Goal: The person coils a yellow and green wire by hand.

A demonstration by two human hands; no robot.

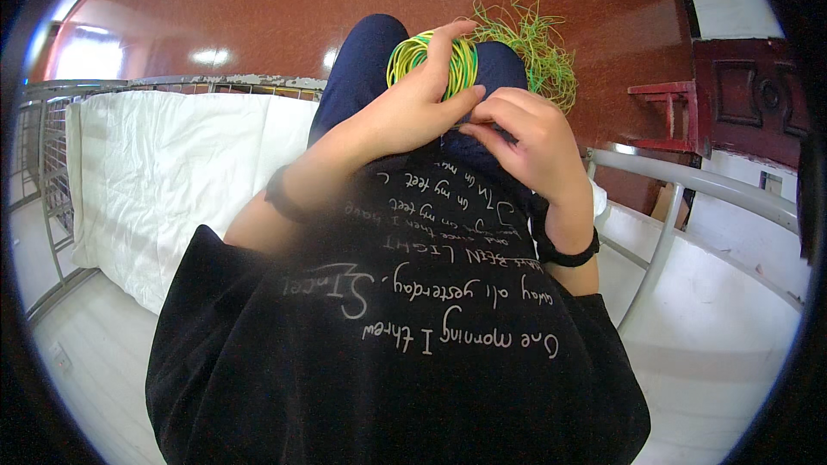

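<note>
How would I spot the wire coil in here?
Find the dark-blue knees above the black shirt, near the picture's top. The left hand holds the yellow-green coil there. Its neat round loops set it apart from the tangled wire heap on the floor.

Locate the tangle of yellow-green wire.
In the head view, the tangle of yellow-green wire shows upper right of centre, beside the navy-clad right knee and beyond the right hand.

free room above brown floor point(258, 9), front left; tangled wire point(551, 76) obstacle beyond right hand point(532, 139)
</note>
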